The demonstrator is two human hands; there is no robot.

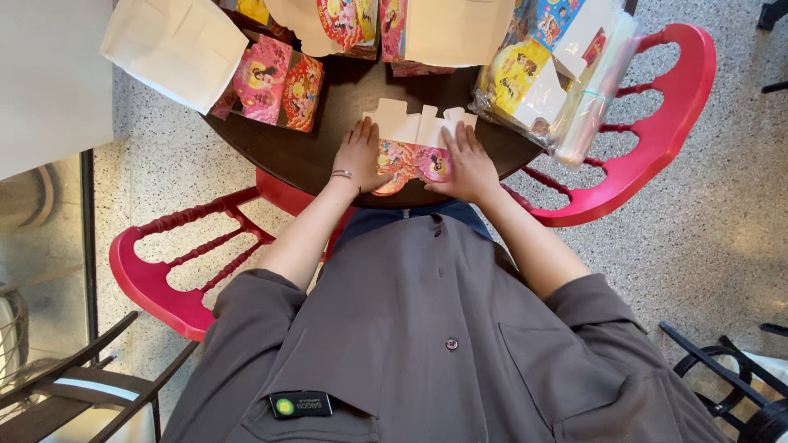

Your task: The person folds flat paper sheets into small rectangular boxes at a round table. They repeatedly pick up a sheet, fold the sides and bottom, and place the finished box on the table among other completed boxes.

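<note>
flat pink printed carton blank (410,156) at near edge of dark round table (295,148), white tabs up. left hand (359,156) and right hand (469,164) pressed flat on it, fingers spread, nothing clamped. more pink blanks (279,82) up-left, yellow bagged stack (542,74) right. red chairs (657,123) flank both sides, terrazzo floor.

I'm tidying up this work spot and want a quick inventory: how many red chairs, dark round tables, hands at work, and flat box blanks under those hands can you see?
Red chairs: 2, one on the left, one on the right
Dark round table: 1
Hands: 2, left hand, right hand
Flat printed box blank under the hands: 1
Total: 6
</note>
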